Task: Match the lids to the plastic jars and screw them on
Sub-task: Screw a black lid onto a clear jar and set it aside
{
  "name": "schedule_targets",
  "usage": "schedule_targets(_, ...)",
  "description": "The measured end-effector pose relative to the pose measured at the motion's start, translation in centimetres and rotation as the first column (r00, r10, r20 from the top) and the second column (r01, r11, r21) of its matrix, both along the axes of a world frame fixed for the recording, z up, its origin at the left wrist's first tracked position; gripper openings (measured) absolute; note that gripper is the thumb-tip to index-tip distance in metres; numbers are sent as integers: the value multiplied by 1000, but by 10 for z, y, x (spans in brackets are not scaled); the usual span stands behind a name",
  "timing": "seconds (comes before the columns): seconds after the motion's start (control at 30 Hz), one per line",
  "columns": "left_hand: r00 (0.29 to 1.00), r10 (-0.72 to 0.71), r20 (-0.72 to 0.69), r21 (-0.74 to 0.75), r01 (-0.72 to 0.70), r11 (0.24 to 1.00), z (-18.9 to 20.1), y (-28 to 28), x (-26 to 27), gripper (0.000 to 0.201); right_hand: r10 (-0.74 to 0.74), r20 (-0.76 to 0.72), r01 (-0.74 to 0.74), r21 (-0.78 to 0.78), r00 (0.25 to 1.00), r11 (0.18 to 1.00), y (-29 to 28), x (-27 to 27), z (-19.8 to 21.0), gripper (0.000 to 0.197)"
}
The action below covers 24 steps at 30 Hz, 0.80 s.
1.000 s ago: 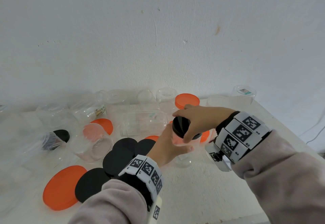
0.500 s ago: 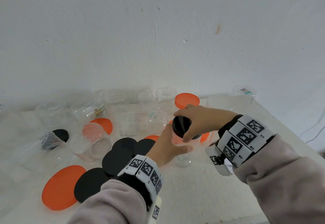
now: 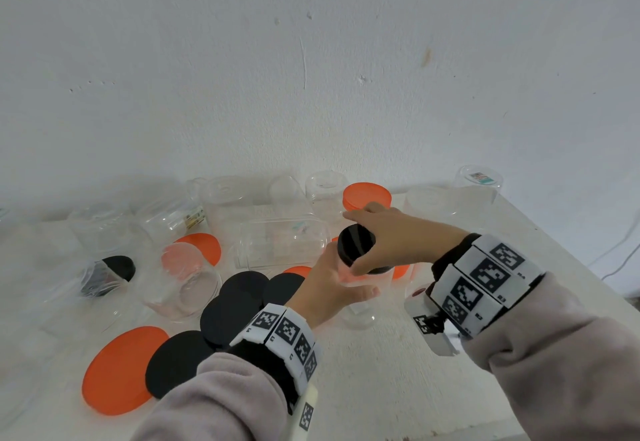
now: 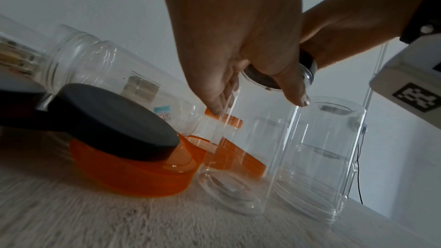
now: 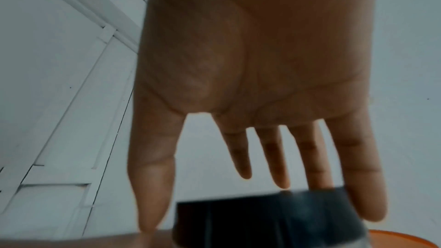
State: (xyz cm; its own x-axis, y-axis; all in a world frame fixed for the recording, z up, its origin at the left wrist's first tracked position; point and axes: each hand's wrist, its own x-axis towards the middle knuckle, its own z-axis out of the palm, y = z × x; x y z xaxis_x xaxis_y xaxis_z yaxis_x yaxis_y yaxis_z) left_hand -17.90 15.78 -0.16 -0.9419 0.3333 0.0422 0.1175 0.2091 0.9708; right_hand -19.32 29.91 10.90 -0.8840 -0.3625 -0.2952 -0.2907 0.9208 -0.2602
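Observation:
A tall clear plastic jar stands upright on the white table. My left hand grips its side, thumb in front. A small black lid sits on the jar's mouth, and my right hand holds it from above with thumb and fingers round its rim. The left wrist view shows the jar from below, with my left hand wrapped round its upper part under the lid. In the right wrist view the lid lies between the thumb and fingers of my right hand.
Several loose black lids and a big orange lid lie left of my left arm. Clear jars lie and stand at the left and along the wall. An orange-lidded jar stands behind my hands. The table's edge runs at the right.
My right wrist has shifted slightly to the right while its fingers stay on the black lid. The left hand and the jar have hardly moved.

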Motion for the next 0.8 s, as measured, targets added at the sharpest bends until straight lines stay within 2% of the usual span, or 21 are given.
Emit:
schedule_targets(0.13,1000,15,1,12,-15,1000,-2,1,-2,81,37,-32,-35,45,999,998,-3,-4,5,66)
schedule_targets(0.2,1000,17,11,5,-17,1000,-3,1,-3,80,18,-63,-13,87,998,996,-4,-3,3,62)
schedule_targets(0.37,999,35,34,-10,-35,999,-4,0,-4,81,-41,-158,59,115,987,992,-6,-2,-3,72)
schedule_targets(0.47,1000,18,12,-23,-18,1000,-2,0,-2,75,-26,-47,29,53,999,998,-4,-3,0,77)
schedule_targets(0.53,1000,22,-1,-26,-22,999,-2,1,-2,81,22,6,-22,46,1000,999,-1,-3,3,81)
schedule_targets(0.67,1000,8,-24,-19,-8,1000,-1,1,-1,74,37,-45,-36,43,998,998,-1,-5,3,72)
schedule_targets(0.8,999,-15,-29,-29,14,999,-2,0,-3,72,13,-88,-7,70,996,998,-2,-5,-1,75)
